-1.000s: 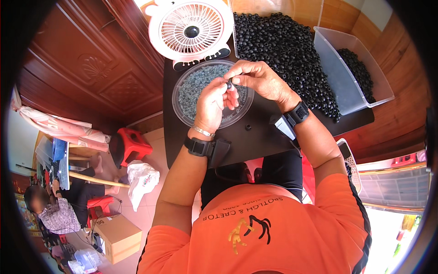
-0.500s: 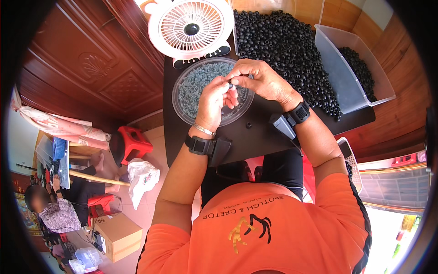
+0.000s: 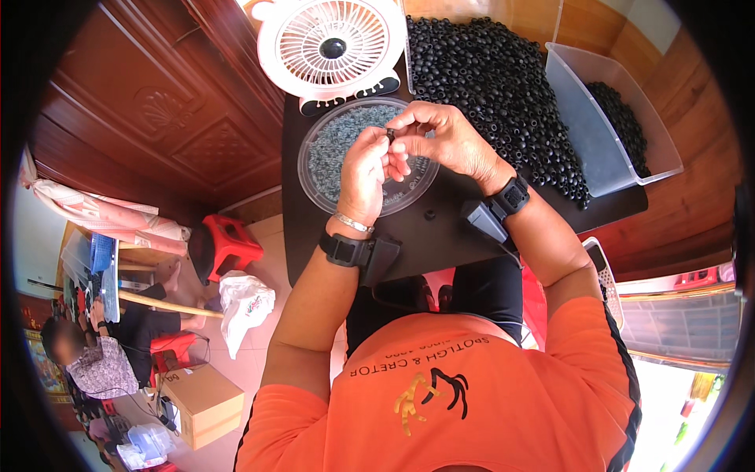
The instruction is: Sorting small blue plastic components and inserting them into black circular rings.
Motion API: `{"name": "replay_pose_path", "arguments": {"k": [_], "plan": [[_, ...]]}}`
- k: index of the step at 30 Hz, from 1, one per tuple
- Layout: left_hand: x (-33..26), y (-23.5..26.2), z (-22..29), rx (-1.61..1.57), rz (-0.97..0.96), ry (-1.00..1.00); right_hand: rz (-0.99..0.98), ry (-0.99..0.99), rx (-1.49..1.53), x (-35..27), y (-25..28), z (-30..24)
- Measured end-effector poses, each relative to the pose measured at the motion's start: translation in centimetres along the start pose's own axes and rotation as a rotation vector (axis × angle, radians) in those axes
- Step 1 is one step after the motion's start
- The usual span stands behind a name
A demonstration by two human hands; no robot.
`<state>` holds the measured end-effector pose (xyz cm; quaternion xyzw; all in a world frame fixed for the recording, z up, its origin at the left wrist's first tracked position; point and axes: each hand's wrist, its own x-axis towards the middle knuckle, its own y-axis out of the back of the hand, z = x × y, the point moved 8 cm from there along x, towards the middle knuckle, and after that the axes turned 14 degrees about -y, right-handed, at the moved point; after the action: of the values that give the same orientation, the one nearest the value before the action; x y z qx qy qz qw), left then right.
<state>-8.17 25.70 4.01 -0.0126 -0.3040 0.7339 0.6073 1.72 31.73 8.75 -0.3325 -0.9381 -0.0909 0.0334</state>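
My left hand [image 3: 363, 175] is closed, its thumb and fingertips pinching a small black ring-shaped part [image 3: 390, 134]. On the other side of that part, my right hand [image 3: 452, 147] curves in, thumb and forefinger closed at it too. Whether a smaller piece sits between the fingers is hidden. Below both hands stands a round clear tub [image 3: 306, 182] with many tiny pale blue translucent pieces [image 3: 334, 149]. One loose black ring [image 3: 429, 214] lies on the dark table [image 3: 330, 245] between my forearms.
A large heap of black rings [image 3: 495, 94] fills the table's back right, beside a tilted clear bin [image 3: 586, 134] holding more. A white fan [image 3: 334, 49] stands behind the tub. On the left are a red stool [image 3: 232, 248], a cardboard box [image 3: 203, 405] and another seated person [image 3: 106, 366].
The black ring between my fingertips has shifted slightly up and left and turned. My right fingertips have spread a little around it. Both forearms stay almost in place.
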Motion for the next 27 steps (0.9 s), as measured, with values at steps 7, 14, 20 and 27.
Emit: {"name": "replay_pose_path", "arguments": {"k": [7,14,20,27], "plan": [[0.1,-0.1,-0.6,-0.063,-0.023,0.02,0.297,0.257,-0.421,-1.0,-0.3,-2.1],[0.1,-0.2,-0.9,-0.206,-0.045,0.068,0.333,0.372,-0.495,-1.3,0.0,-3.0],[0.0,0.2,-1.4,-0.254,-0.043,0.083,0.285,0.387,-0.466,-1.5,-0.2,-3.4],[0.0,0.0,-1.0,-0.243,-0.029,0.077,0.106,0.13,-0.035,-0.3,0.3,-1.1]]}}
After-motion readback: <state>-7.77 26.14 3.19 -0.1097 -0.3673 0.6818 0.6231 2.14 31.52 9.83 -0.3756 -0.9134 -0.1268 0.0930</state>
